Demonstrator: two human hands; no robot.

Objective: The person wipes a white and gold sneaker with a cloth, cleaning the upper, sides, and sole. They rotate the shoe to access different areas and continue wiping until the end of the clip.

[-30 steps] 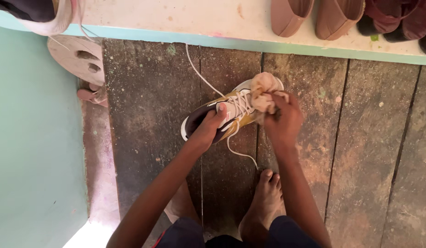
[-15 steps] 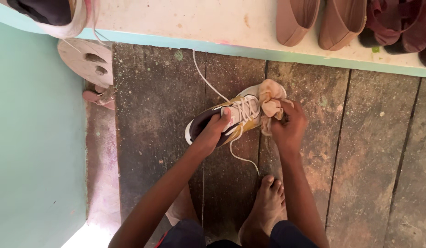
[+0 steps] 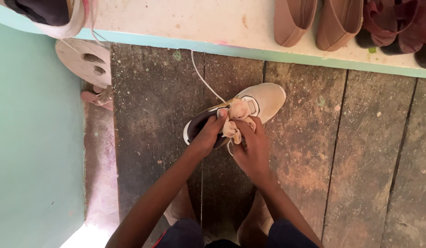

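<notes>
A beige mesh sneaker (image 3: 263,98) with a dark opening lies on the dark wooden floor (image 3: 153,119), toe pointing to the upper right. My left hand (image 3: 208,135) grips its heel end and collar. My right hand (image 3: 252,147) is closed on a crumpled pale cloth (image 3: 236,117), pressing it on the shoe's middle over the laces. A white shoelace (image 3: 203,78) trails from the shoe up toward the ledge. My bare feet show at the bottom edge.
A painted ledge (image 3: 199,25) runs across the top, holding tan flat shoes (image 3: 314,20), dark red sandals (image 3: 396,27) and another sneaker (image 3: 47,14) at the left. A pink sandal (image 3: 86,64) lies sole-up beside a turquoise wall (image 3: 34,138).
My right hand with the cloth has slid from the shoe's toe back to its middle, uncovering the toe. The view has shifted slightly.
</notes>
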